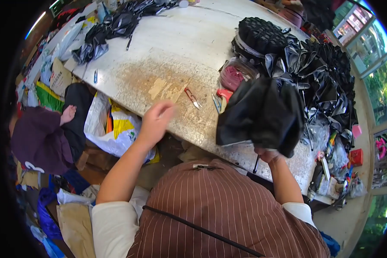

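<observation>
My right hand (271, 156), mostly hidden under the cloth, is closed on a black umbrella (262, 114). Its dark fabric hangs loosely over the front part of the table, and a thin dark rod (256, 164) sticks out below it beside my fingers. My left hand (158, 117) is raised over the table's front edge, apart from the umbrella; motion smears its fingers. Between the two hands lie red-handled thread snips (192, 98). Close to the umbrella's left side are a blue-handled tool (216, 103) and a red object (224, 94).
Black umbrellas (327, 81) are heaped along the right side of the worn white table (180, 38). More black fabric (116, 26) lies far left, near small blue snips (95, 76). A clear bag with maroon contents (232, 76) stands beyond the umbrella. Another person (41, 139) is at left.
</observation>
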Demonstrator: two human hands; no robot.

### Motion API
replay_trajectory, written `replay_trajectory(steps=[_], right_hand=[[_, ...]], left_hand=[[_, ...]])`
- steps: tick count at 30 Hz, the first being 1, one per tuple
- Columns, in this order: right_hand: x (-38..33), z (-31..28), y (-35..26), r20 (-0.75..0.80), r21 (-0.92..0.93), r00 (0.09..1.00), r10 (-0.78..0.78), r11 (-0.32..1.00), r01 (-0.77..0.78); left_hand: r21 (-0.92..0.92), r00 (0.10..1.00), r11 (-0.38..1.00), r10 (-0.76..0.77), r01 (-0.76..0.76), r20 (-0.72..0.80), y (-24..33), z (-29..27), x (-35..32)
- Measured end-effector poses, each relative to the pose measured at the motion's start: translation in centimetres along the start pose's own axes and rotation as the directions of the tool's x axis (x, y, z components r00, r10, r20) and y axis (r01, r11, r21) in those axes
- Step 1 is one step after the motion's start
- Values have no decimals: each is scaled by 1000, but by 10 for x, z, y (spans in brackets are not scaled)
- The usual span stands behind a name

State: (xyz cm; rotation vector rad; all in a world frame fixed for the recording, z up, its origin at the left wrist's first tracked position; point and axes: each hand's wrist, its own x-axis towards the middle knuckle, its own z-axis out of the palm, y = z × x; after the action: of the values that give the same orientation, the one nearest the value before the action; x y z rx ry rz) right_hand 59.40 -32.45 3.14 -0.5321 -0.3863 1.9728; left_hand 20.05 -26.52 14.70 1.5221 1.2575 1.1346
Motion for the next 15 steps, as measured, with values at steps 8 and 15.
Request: replay_trajectory(steps=[8, 15], right_hand=[[-7, 68, 7, 123, -955, 799, -589, -289, -66], [2, 39, 9, 3, -1000, 783, -622, -15, -8]], left_hand=[[219, 885, 968, 8, -124, 466, -3, 28, -18], [396, 701, 603, 692, -692, 170, 6, 45, 17]])
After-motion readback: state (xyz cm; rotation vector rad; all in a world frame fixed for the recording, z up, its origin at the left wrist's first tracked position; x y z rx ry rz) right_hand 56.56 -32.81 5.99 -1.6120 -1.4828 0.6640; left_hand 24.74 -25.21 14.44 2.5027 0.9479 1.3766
